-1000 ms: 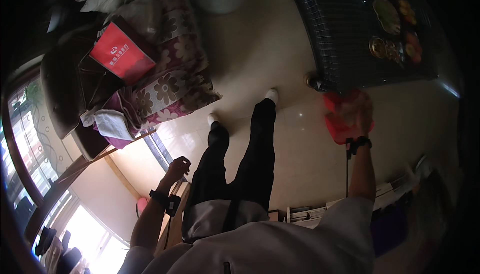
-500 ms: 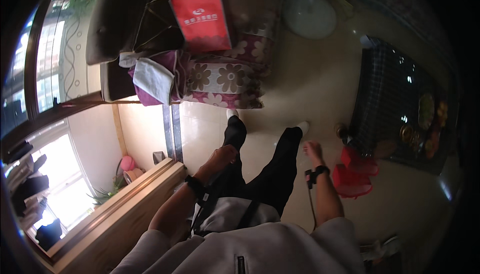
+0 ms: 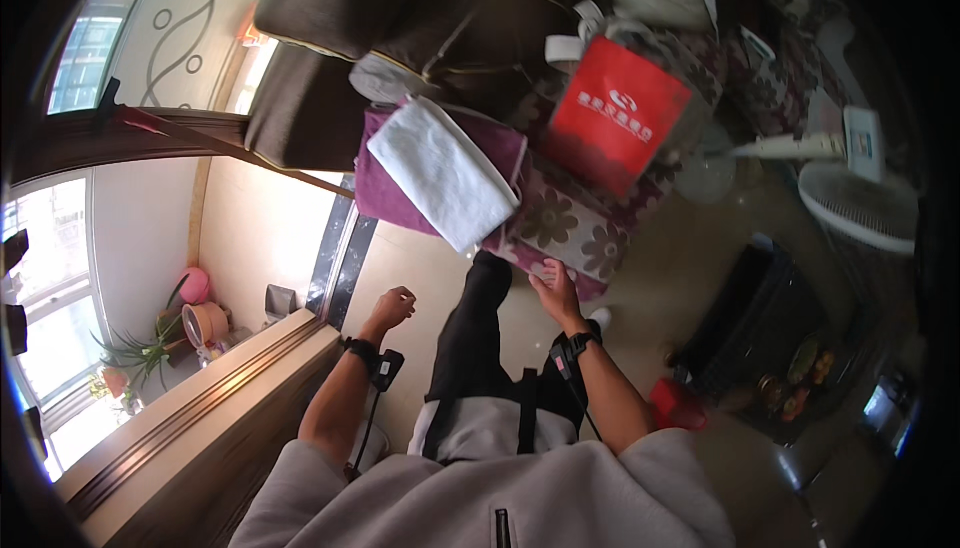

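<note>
My right hand [image 3: 557, 293] is open with its fingers spread, just in front of the sofa's flowered cover [image 3: 575, 223]; whether it touches the cover I cannot tell. Empty and loosely bent, my left hand [image 3: 393, 308] hangs over the floor to the left of my leg, its fingers slightly apart. On the sofa seat, a folded white towel [image 3: 445, 173] lies on top of a purple cloth [image 3: 378, 193]. To their right is a red bag [image 3: 620, 113] with white print.
A dark sofa [image 3: 310, 108] stands ahead. At left, a wooden ledge [image 3: 215, 398] runs by a potted plant [image 3: 150, 343] and pink ball [image 3: 195, 286]. Rightward are a dark low table [image 3: 760, 348], a red plastic stool [image 3: 678, 403] and a white fan [image 3: 860, 203].
My view has turned left and come nearer the sofa, so the towel and bag appear larger. My right hand has moved inward toward the sofa and its fingers have spread; my left hand's fingers have loosened.
</note>
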The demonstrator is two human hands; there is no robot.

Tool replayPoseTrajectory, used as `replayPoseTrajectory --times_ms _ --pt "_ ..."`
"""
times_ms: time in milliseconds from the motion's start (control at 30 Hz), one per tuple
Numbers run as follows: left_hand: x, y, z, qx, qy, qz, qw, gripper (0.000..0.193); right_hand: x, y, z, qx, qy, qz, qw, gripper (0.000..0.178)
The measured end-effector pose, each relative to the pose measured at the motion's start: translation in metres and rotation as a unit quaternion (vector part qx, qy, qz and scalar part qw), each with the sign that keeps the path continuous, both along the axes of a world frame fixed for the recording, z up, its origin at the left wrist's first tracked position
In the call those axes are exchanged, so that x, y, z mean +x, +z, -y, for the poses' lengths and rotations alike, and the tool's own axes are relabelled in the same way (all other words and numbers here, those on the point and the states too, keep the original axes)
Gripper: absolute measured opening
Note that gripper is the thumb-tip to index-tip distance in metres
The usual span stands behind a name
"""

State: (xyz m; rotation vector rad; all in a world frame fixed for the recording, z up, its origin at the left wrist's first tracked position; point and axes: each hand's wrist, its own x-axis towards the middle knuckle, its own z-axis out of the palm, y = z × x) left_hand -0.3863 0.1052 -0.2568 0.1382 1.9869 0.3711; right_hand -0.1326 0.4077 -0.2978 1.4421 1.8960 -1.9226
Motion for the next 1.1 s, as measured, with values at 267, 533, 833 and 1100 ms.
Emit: replayPoseTrajectory --times_ms 267,533,833,1100 --pt "-0.144 0.007 -0.039 0.102 0.081 -0.059 0.99 0.03 -0.195 0.021 -0.05 0.231 0.078 0.106 0.964 0.061" --pt "-0.053 -0.027 -0.116 0.114 0.123 0.011 0.986 0.086 -0.185 0.032 -0.029 0.04 0.205 0.036 0.977 0.04" --pt "0.051 0.027 -0.158 0.294 -0.005 0.004 0.956 0.054 -0.111 0.109 -0.037 -0.194 0.221 -0.079 0.952 0.048" --pt "0.097 0.139 -0.196 0.173 0.031 -0.312 0.934 0.047 -0.108 0.166 -0.073 -0.273 0.264 -0.126 0.916 0.044"
